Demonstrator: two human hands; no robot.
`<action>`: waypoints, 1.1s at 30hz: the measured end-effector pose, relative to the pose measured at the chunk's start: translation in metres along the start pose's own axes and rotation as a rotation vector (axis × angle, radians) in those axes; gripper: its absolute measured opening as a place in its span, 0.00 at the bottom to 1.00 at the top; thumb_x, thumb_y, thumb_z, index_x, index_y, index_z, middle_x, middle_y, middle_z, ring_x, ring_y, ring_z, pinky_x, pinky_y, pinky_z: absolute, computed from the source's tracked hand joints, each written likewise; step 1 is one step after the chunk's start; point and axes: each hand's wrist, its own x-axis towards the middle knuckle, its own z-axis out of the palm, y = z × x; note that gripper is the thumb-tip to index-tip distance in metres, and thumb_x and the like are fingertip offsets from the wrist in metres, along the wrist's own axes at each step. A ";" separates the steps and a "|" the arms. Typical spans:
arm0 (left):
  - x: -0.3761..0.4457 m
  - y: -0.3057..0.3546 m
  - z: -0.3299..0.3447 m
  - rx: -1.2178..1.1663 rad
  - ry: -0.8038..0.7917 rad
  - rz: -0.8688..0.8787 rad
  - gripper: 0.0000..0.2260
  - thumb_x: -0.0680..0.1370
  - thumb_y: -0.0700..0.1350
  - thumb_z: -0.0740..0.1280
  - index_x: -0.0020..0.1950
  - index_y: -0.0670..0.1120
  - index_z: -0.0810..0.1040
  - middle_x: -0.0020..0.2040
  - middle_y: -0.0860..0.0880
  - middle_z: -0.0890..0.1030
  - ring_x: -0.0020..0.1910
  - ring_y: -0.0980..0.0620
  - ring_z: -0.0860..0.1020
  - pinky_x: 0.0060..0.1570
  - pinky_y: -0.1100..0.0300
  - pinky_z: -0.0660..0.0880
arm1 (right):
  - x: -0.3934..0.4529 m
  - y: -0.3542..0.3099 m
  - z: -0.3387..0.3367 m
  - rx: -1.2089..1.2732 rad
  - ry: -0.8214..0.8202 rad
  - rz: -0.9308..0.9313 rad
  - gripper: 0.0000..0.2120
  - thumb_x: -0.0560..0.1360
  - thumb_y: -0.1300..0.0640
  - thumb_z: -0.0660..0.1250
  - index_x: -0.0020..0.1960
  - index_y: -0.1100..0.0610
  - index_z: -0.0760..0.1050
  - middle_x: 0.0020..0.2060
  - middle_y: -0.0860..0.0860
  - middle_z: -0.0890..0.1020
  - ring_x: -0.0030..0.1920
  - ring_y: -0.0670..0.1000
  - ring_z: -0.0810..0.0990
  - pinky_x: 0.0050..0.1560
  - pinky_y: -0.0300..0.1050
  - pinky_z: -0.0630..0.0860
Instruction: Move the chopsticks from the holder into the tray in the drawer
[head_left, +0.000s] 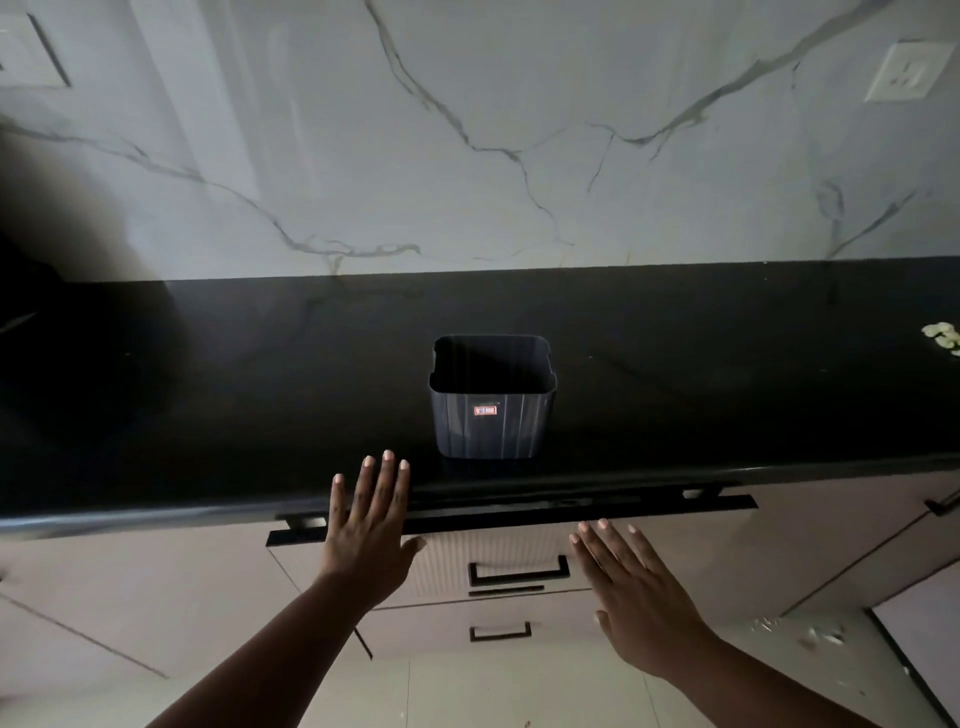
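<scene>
A white marble-patterned wall (467, 130) with grey veins fills the upper field, with a white square socket plate (906, 70) at its upper right. Below it runs a polished black stone countertop (208, 389), long and flat with a rounded front edge. Under the countertop stand pale matte cabinet fronts; the top drawer (498, 556), its face finely ribbed and fitted with a black bar handle, is almost closed, so its interior and any tray inside are hidden. The holder (492, 397), a dark grey plastic tub of rounded-square section with vertical ribbing and a small red label, stands upright near the counter's front edge, directly above the drawer; no chopsticks are visible in its open mouth. The left hand (370, 530) lies flat with fingers straight and spread, fingertips over the counter edge, gripping nothing. The right hand (636, 597), likewise flat with fingers extended, is held before the drawer front, holding nothing.
</scene>
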 end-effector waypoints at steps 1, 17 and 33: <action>0.008 -0.003 -0.001 -0.009 -0.002 0.020 0.44 0.69 0.62 0.69 0.76 0.43 0.56 0.76 0.40 0.59 0.76 0.43 0.46 0.72 0.42 0.42 | 0.007 -0.001 0.000 -0.001 -0.006 0.007 0.44 0.61 0.46 0.76 0.72 0.61 0.67 0.72 0.58 0.68 0.73 0.58 0.61 0.69 0.59 0.56; 0.095 0.027 -0.090 -1.681 -0.005 -0.433 0.19 0.79 0.62 0.51 0.69 0.61 0.62 0.71 0.55 0.69 0.70 0.54 0.66 0.64 0.59 0.67 | 0.127 0.011 -0.113 1.322 0.268 0.524 0.19 0.76 0.38 0.58 0.63 0.44 0.71 0.57 0.41 0.76 0.61 0.44 0.74 0.58 0.41 0.71; 0.231 0.033 -0.100 -1.136 -0.178 -0.557 0.32 0.78 0.64 0.51 0.77 0.49 0.56 0.77 0.46 0.60 0.76 0.46 0.58 0.75 0.51 0.52 | 0.245 0.076 -0.135 1.267 -0.023 0.485 0.34 0.78 0.35 0.49 0.78 0.52 0.50 0.77 0.53 0.59 0.76 0.55 0.58 0.73 0.50 0.55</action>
